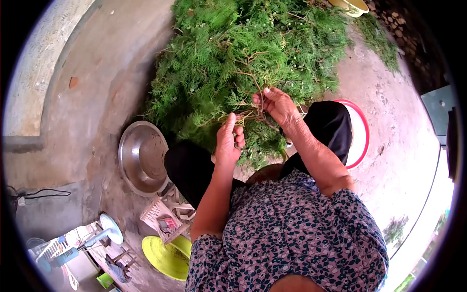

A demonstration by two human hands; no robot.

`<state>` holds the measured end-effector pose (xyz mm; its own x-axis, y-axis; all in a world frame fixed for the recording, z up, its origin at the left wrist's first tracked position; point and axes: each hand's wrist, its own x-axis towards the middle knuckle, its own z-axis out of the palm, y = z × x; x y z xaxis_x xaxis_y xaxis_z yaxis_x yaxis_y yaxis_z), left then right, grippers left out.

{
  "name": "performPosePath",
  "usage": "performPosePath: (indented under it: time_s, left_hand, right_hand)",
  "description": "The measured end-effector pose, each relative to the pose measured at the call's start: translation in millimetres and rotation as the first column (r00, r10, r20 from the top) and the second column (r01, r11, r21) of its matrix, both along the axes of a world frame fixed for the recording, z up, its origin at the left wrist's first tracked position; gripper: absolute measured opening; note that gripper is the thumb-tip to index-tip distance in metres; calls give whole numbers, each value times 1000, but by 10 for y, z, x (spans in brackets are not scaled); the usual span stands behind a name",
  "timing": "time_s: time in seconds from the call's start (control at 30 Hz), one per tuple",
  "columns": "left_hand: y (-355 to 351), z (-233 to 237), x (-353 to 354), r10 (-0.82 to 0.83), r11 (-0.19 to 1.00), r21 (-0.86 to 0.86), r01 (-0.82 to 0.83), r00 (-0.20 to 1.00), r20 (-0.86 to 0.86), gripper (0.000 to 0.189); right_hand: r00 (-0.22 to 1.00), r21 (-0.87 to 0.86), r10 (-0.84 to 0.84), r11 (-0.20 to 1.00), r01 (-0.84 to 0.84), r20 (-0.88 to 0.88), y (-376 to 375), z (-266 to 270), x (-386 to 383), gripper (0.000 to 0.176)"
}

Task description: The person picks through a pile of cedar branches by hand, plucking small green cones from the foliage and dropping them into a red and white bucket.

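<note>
My right hand [278, 106] is closed around the brown stem of an evergreen branch [253, 74], thumb and fingers pinching it. Lower and to the left, my left hand [228, 142] has its fingers curled and its thumb pointing up, against a leafy side sprig [210, 119] of scale-like green foliage. Just how the left fingertips meet the sprig is hard to see. Both hands are over the near side of a large heap of cut evergreen branches [204, 58], between my knees.
Left of my knees is a metal basin [127, 156]. A red-rimmed basin [366, 127] sits by my right knee. Behind on the left are a small wooden stool [163, 221], a yellow-green round lid or basin [163, 258] and a fan [112, 228]. A yellow bowl [357, 7] stands beyond the heap.
</note>
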<state>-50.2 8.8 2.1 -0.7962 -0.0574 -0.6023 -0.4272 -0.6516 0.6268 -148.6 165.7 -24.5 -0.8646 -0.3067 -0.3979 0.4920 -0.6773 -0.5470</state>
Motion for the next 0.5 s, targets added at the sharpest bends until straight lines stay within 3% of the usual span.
performPosePath:
  time_s: [0.1, 0.13, 0.2, 0.27, 0.3, 0.37, 0.5]
  left_hand:
    - [62, -92, -31, 80, 996, 31, -81, 997, 17, 24]
    - [92, -82, -25, 103, 995, -22, -102, 994, 26, 24]
    - [159, -62, -12, 142, 982, -131, -138, 990, 23, 22]
    - [228, -21, 3, 124, 970, -212, -122, 992, -6, 23]
    - [249, -13, 4, 106, 950, -292, -113, 994, -41, 24]
    - [294, 29, 12, 92, 894, -431, -118, 992, -81, 27]
    - [331, 12, 28, 45, 894, -437, -96, 991, -125, 22]
  right_hand:
    - [999, 118, 25, 993, -30, 39, 17, -58, 69, 32]
    - [998, 275, 33, 960, -46, 51, 12, 77, 133, 39]
    - [994, 341, 96, 934, -109, 56, 70, 18, 175, 39]
    - [985, 537, 173, 829, -154, 15, 74, 169, 307, 33]
    - [984, 535, 179, 830, -160, 16, 63, 211, 364, 33]
    - [969, 746, 248, 648, -151, -19, 42, 245, 450, 27]
    - [944, 840, 330, 516, -168, -14, 158, 9, 471, 23]
